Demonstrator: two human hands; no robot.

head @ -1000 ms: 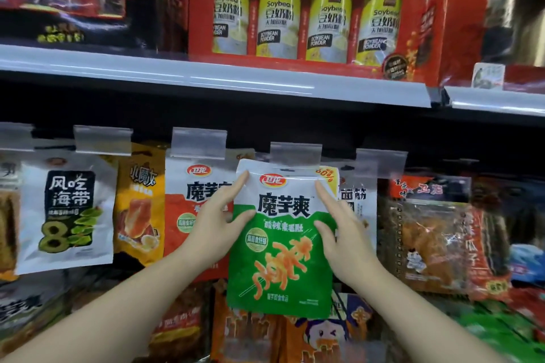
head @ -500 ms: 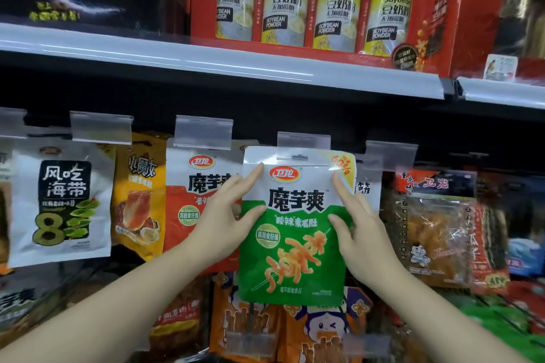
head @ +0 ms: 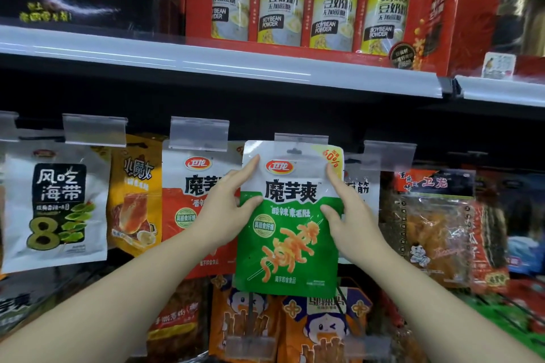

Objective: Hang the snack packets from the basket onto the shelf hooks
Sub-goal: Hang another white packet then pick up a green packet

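A green and white snack packet (head: 290,244) with orange skewer art is held upright in front of the hook row. My left hand (head: 227,209) grips its left edge, thumb on the front. My right hand (head: 351,221) grips its right edge the same way. The packet's hang hole (head: 294,151) sits just below a clear plastic label holder (head: 300,138) at a hook's tip. The hook itself is hidden behind the packet. The basket is out of view.
Hanging packets fill the row: a white seaweed packet (head: 57,203), a yellow one (head: 135,194), a red and white one (head: 188,186), clear orange ones (head: 433,227) at right. A shelf edge (head: 224,68) above carries a red soybean powder box (head: 309,6). More packets (head: 295,327) hang below.
Both hands have raised the green packet, so its top edge has come up to the clear label holder. The view has shifted slightly downward.
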